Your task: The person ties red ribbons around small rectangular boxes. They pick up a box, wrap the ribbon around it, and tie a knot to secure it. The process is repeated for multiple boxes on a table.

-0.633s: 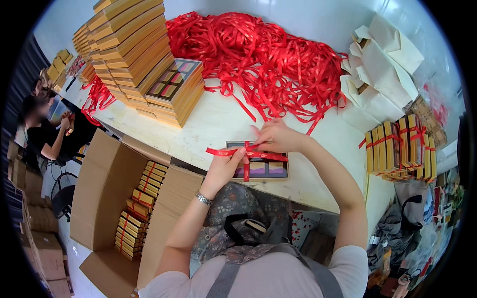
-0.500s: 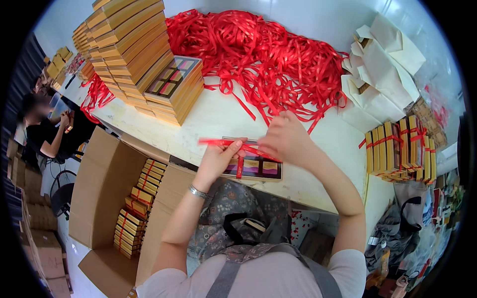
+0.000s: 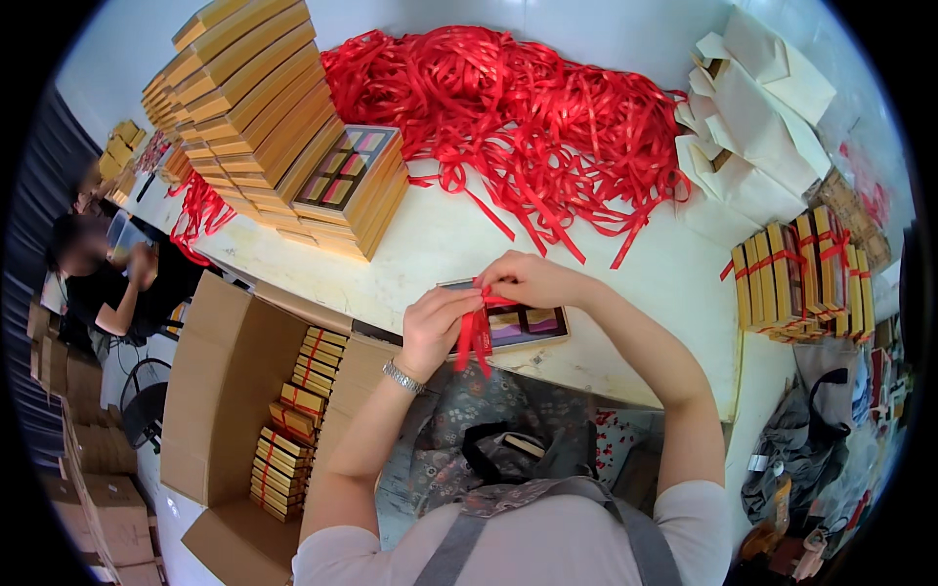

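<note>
Open cardboard carton (image 3: 210, 381): flaps spread, ribbon-tied gold boxes inside; I think a loose tie could snag on those neighbours.
Gold box stack (image 3: 256, 127): tall and stepped; I'd worry that a bumped table could tip its upper layers.
Left hand (image 3: 438, 322): fingers closed, pinching the red ribbon; if that pinch slackens, I expect the crossing to loosen.
Red ribbon (image 3: 476, 342): bunched between both hands, tails hanging over the box's near side; uneven tails or a twist could leave the bow lopsided.
Ribbon heap (image 3: 508, 107): tangled behind the work; a stray strand might get caught in.
Windowed palette box (image 3: 540, 322): lying beneath the hands on the white table (image 3: 674, 273), near its front edge; pulling hard toward the body could drag it askew.
Right hand (image 3: 537, 280): fingertips gripping the ribbon beside the left's; I cannot tell whether the knot is tight, as fingers hide it.
</note>
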The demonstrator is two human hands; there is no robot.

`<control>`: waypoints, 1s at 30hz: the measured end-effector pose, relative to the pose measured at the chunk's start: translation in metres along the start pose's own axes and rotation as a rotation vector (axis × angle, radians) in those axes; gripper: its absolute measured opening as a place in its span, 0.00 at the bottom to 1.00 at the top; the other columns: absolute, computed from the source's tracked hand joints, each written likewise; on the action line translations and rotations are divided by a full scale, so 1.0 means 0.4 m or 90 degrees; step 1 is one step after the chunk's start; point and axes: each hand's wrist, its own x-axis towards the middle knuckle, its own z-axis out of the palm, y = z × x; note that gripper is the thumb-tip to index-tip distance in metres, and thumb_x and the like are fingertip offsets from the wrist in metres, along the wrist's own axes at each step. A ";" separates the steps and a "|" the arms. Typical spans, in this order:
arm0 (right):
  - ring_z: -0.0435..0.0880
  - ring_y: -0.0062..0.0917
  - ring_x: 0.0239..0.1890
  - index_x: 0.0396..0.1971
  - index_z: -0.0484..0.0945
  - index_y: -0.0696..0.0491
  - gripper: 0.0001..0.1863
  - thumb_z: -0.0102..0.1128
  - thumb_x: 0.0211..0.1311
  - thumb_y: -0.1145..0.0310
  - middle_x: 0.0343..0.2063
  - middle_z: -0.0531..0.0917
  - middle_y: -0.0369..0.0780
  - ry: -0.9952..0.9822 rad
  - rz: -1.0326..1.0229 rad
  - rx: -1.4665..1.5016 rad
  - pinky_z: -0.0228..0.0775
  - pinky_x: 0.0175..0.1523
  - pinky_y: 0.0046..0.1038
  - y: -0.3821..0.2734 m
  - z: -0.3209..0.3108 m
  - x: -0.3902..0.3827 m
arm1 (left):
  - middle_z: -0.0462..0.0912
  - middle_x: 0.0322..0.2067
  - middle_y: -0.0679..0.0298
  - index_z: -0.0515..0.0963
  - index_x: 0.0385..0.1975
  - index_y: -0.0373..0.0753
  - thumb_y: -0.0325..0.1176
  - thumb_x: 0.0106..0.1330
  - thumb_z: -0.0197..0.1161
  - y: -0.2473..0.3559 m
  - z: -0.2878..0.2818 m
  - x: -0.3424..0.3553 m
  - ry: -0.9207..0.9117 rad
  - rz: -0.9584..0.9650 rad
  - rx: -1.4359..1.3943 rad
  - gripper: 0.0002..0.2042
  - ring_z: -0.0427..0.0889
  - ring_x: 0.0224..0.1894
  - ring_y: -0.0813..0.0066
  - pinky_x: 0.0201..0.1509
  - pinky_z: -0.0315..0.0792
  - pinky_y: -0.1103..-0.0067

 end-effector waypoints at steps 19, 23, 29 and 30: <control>0.82 0.31 0.48 0.39 0.84 0.55 0.12 0.50 0.66 0.70 0.46 0.84 0.43 0.162 0.162 -0.055 0.72 0.55 0.33 -0.057 -0.066 0.029 | 0.86 0.41 0.60 0.83 0.41 0.38 0.23 0.55 0.67 0.038 -0.009 -0.002 -0.067 -0.029 0.018 0.13 0.84 0.42 0.66 0.55 0.73 0.66; 0.76 0.22 0.27 0.49 0.74 0.64 0.16 0.43 0.72 0.69 0.23 0.77 0.35 0.075 0.172 0.755 0.71 0.39 0.26 -0.056 -0.030 0.025 | 0.86 0.35 0.65 0.82 0.41 0.38 0.26 0.68 0.58 0.046 -0.019 -0.001 -0.088 -0.191 -0.197 0.07 0.83 0.43 0.71 0.69 0.58 0.59; 0.71 0.19 0.24 0.39 0.76 0.60 0.13 0.40 0.67 0.72 0.20 0.73 0.35 0.105 0.228 0.236 0.67 0.33 0.24 -0.049 0.000 0.025 | 0.77 0.20 0.72 0.80 0.35 0.40 0.23 0.68 0.56 0.001 0.000 -0.052 -0.054 -0.285 -0.157 0.06 0.79 0.30 0.78 0.66 0.60 0.66; 0.71 0.19 0.24 0.39 0.76 0.59 0.12 0.41 0.67 0.72 0.20 0.72 0.35 0.103 0.287 0.167 0.67 0.33 0.24 -0.068 0.006 0.028 | 0.77 0.20 0.72 0.80 0.34 0.40 0.23 0.68 0.56 -0.002 0.008 -0.064 -0.059 -0.300 -0.191 0.06 0.80 0.30 0.78 0.65 0.62 0.67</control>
